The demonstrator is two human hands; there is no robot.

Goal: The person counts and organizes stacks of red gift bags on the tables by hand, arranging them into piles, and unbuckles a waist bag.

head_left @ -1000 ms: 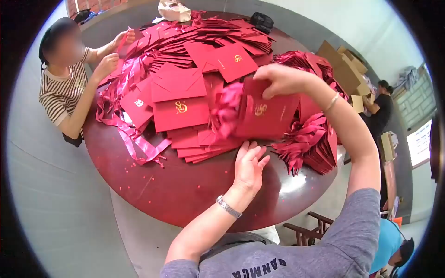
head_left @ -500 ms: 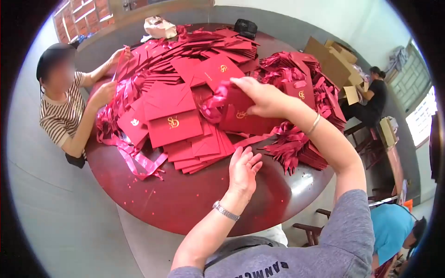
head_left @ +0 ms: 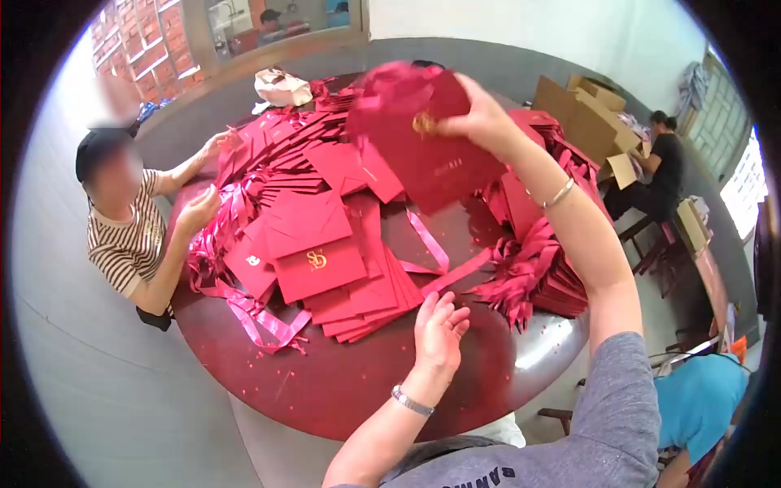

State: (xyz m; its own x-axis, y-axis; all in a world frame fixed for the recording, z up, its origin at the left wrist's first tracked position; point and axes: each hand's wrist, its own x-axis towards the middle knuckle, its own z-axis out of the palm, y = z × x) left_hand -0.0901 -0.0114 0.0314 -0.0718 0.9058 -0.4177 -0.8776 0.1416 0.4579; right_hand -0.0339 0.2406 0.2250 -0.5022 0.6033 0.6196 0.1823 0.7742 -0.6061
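In the head view, my right hand grips a red paper gift bag with a gold logo, raised above the table. Pink-red ribbon hangs bunched along its far left side, blurred by motion. My left hand is held palm up with fingers apart and slightly curled, holding nothing, just over the table's near side. Close to its fingertips lies a stack of red bags, topped by one with a gold logo. A loose pink ribbon lies on the table beyond that hand.
More ribboned red bags are piled on the right of the round table. Across on the left, a co-worker handles ribbon bags. A cream cloth bag sits at the back. Cardboard boxes and other people are at right.
My right hand has lifted the red gift bag up and away from the pile, exposing table and ribbon beneath. My left hand stays open near the stack. The view has tilted upward slightly.
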